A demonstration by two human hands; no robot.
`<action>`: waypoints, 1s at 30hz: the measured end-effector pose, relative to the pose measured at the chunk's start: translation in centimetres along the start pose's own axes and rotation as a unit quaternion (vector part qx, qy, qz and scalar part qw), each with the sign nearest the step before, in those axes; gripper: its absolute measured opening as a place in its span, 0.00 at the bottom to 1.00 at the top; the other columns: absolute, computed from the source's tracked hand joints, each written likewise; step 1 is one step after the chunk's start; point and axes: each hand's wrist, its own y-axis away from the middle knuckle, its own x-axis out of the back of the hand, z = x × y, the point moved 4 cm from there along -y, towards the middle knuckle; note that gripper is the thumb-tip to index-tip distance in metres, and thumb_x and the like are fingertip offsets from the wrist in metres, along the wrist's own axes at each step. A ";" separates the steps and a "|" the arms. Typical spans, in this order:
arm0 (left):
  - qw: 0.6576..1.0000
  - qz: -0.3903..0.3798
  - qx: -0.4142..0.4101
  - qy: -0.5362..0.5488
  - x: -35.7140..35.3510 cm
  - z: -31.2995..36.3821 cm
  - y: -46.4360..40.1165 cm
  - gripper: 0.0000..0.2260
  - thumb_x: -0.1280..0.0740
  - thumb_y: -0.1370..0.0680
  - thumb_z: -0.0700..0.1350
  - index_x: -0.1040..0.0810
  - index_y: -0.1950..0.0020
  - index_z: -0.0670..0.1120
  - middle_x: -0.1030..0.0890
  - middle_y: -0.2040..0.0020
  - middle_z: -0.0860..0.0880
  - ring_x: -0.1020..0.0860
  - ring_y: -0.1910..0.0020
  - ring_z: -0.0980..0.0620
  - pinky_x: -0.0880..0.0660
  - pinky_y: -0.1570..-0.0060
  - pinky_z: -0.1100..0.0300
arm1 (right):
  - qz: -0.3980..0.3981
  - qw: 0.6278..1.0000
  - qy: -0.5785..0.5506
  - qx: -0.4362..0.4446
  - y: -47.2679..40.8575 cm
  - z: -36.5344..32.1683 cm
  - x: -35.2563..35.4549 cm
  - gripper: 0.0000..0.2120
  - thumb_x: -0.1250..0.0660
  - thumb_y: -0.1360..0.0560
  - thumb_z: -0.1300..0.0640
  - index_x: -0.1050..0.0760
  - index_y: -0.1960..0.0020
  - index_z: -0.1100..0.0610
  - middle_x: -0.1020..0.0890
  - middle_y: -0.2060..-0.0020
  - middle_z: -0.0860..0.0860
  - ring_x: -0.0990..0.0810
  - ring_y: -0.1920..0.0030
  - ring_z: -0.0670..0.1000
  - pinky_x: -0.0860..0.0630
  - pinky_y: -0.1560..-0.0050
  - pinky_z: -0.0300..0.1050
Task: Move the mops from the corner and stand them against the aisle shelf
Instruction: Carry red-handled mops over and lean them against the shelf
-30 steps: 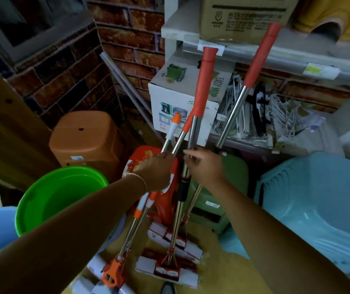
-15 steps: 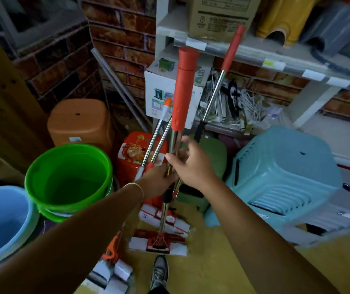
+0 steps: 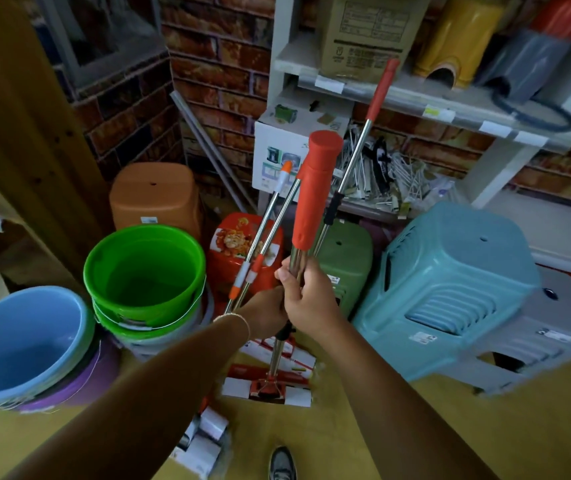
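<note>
The right hand (image 3: pixel 306 303) curls round the steel shaft of a mop (image 3: pixel 315 199) with a fat red foam grip, its flat head (image 3: pixel 266 386) resting on the yellow floor (image 3: pixel 346 427). The left hand (image 3: pixel 265 311) grips two thinner orange-tipped mops (image 3: pixel 270 230) just beside it. A fourth mop (image 3: pixel 367 133) leans on the white shelf (image 3: pixel 415 98) in the brick corner. Close around stand a glossy green bucket (image 3: pixel 144 271), a blue bucket (image 3: pixel 24 341), an orange stool (image 3: pixel 156 199), a green stool (image 3: pixel 346 261) and a ribbed pale-blue stool (image 3: pixel 450 292). A white carton (image 3: pixel 277 147) sits under the shelf.
</note>
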 end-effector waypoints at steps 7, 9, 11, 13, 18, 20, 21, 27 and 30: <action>1.000 0.016 -0.008 -0.001 -1.8 1.2 1.1 0.18 0.46 0.26 0.50 0.25 0.44 0.43 0.24 0.57 0.53 0.20 0.55 0.48 0.23 0.57 0.59 | -0.020 1.000 -0.012 -0.007 2.3 0.9 0.7 0.06 0.40 0.18 0.49 0.32 0.41 0.45 0.21 0.56 0.38 0.21 0.52 0.36 0.29 0.53 0.32; 1.000 0.017 -0.008 -0.003 -2.3 1.9 1.5 0.19 0.46 0.27 0.52 0.26 0.44 0.43 0.24 0.57 0.52 0.20 0.54 0.47 0.22 0.53 0.56 | -0.027 1.000 -0.009 -0.007 3.1 1.4 1.4 0.06 0.40 0.18 0.48 0.34 0.42 0.41 0.20 0.54 0.40 0.21 0.51 0.37 0.27 0.51 0.35; 1.000 0.020 0.005 -0.016 -2.9 2.5 1.8 0.13 0.43 0.24 0.49 0.25 0.46 0.44 0.23 0.58 0.51 0.20 0.54 0.46 0.24 0.55 0.58 | -0.043 0.999 -0.008 -0.009 3.8 1.8 2.2 0.07 0.41 0.18 0.49 0.35 0.41 0.42 0.19 0.54 0.42 0.20 0.51 0.40 0.24 0.49 0.40; 0.999 0.024 0.013 -0.035 -3.7 3.2 1.9 0.11 0.41 0.21 0.42 0.24 0.44 0.39 0.20 0.53 0.44 0.20 0.51 0.43 0.26 0.55 0.60 | -0.055 0.998 -0.012 -0.010 4.3 1.9 3.0 0.07 0.40 0.18 0.51 0.33 0.41 0.47 0.20 0.55 0.44 0.20 0.51 0.43 0.23 0.48 0.44; 0.997 0.074 -0.009 -0.015 -4.1 6.8 3.4 0.10 0.42 0.27 0.46 0.23 0.52 0.45 0.26 0.65 0.58 0.25 0.65 0.55 0.31 0.68 0.76 | -0.059 0.998 -0.021 0.011 5.5 1.8 5.7 0.09 0.38 0.19 0.53 0.31 0.40 0.53 0.20 0.57 0.45 0.19 0.53 0.45 0.23 0.50 0.42; 0.996 0.089 0.001 -0.001 -4.1 8.5 3.9 0.12 0.44 0.29 0.49 0.24 0.53 0.48 0.28 0.67 0.60 0.27 0.68 0.60 0.31 0.69 0.76 | -0.060 0.997 -0.028 0.026 5.9 1.7 7.2 0.11 0.37 0.19 0.53 0.31 0.39 0.56 0.20 0.57 0.45 0.19 0.53 0.45 0.24 0.53 0.36; 0.996 0.091 0.001 -0.003 -4.1 9.3 4.0 0.14 0.45 0.29 0.50 0.24 0.52 0.48 0.28 0.67 0.60 0.27 0.68 0.60 0.31 0.70 0.74 | -0.062 0.997 -0.030 0.033 6.0 1.5 8.1 0.12 0.37 0.19 0.54 0.31 0.38 0.57 0.20 0.56 0.46 0.19 0.53 0.45 0.24 0.53 0.35; 0.997 0.076 0.012 0.008 -2.9 14.8 5.9 0.04 0.39 0.27 0.48 0.25 0.58 0.54 0.25 0.63 0.60 0.24 0.67 0.63 0.32 0.70 0.74 | -0.062 0.994 -0.040 0.080 6.7 0.0 12.7 0.13 0.37 0.19 0.51 0.30 0.39 0.58 0.17 0.52 0.54 0.17 0.50 0.52 0.20 0.46 0.53; 0.995 0.088 0.016 0.033 -2.3 17.1 7.7 0.06 0.38 0.23 0.46 0.27 0.60 0.56 0.24 0.63 0.59 0.23 0.65 0.65 0.30 0.68 0.72 | -0.045 0.984 -0.090 0.148 7.7 -1.4 14.3 0.05 0.34 0.20 0.52 0.29 0.50 0.51 0.17 0.58 0.53 0.17 0.54 0.50 0.19 0.49 0.54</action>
